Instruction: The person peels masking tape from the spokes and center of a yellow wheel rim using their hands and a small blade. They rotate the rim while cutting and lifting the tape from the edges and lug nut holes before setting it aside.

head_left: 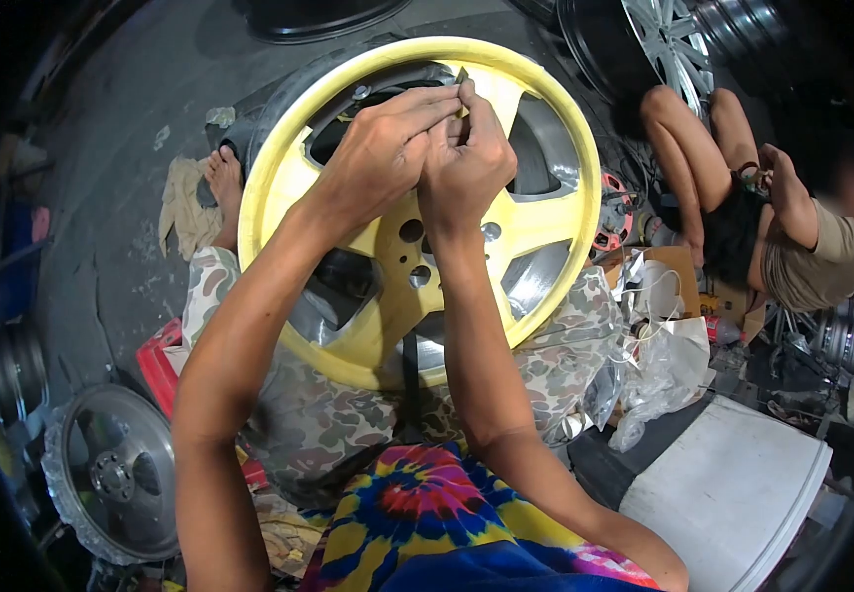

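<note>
A yellow wheel rim with broad spokes lies across my camouflage-covered legs. Over its upper part my left hand and my right hand meet, fingers pinched together. Between the fingertips a small dark piece sticks up near the rim's top edge; its full shape is hidden by the fingers. Grey metal shows through the gaps between the spokes.
Another person sits at the right, knees bent. A grey wheel stands at lower left near a red object. A white panel, plastic bags and a cardboard box lie at the right. A cloth is at the left.
</note>
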Demonstrator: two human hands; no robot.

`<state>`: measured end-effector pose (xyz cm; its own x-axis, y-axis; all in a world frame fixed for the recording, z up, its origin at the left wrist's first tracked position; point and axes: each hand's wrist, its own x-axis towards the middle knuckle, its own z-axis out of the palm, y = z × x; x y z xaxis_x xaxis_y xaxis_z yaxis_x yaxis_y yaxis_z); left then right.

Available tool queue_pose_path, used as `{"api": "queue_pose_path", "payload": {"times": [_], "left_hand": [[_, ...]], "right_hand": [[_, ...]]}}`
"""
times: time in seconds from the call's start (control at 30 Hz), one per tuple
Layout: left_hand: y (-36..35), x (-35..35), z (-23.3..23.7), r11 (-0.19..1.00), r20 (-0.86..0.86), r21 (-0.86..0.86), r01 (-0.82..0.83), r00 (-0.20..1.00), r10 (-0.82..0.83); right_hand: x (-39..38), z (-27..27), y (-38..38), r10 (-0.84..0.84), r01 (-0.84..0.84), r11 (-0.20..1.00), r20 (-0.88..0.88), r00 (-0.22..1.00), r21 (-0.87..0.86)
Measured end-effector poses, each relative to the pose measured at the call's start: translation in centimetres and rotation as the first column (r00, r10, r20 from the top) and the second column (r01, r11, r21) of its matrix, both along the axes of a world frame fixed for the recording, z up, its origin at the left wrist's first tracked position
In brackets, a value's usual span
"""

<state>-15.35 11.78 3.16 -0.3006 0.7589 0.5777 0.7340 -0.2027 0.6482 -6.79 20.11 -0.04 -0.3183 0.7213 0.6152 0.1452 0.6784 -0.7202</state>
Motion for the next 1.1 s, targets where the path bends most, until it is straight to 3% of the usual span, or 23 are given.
{"api": "queue_pose_path", "payload": {"times": [0.6, 0.77, 0.9, 1.1], "left_hand": [[-0.2, 0.1, -0.1, 0.999, -0.006, -0.026, -0.024, 1.0, 0.024], [-0.4, 0.1, -0.6, 0.996, 0.016, -0.068, -0.05, 0.999, 0.052], [0.0, 0.1, -0.3, 0.999, 0.005, -0.023, -0.038, 0.999, 0.038], [-0.2, 0.1, -0.2, 0.999, 0.031, -0.03, -0.03, 0.999, 0.031]], "right_hand": [[-0.1, 0.0, 0.0, 0.021, -0.018, 0.999, -0.066, 0.998, 0.038], [1.2, 0.6, 0.3, 0.152, -0.153, 0.978, -0.015, 0.988, -0.141], [0.5, 0.4, -0.1, 0.11, -0.131, 0.97, -0.11, 0.988, -0.206], [-0.2, 0.1, 0.2, 0.02, -0.02, 1.0, -0.044, 0.999, 0.005]]}}
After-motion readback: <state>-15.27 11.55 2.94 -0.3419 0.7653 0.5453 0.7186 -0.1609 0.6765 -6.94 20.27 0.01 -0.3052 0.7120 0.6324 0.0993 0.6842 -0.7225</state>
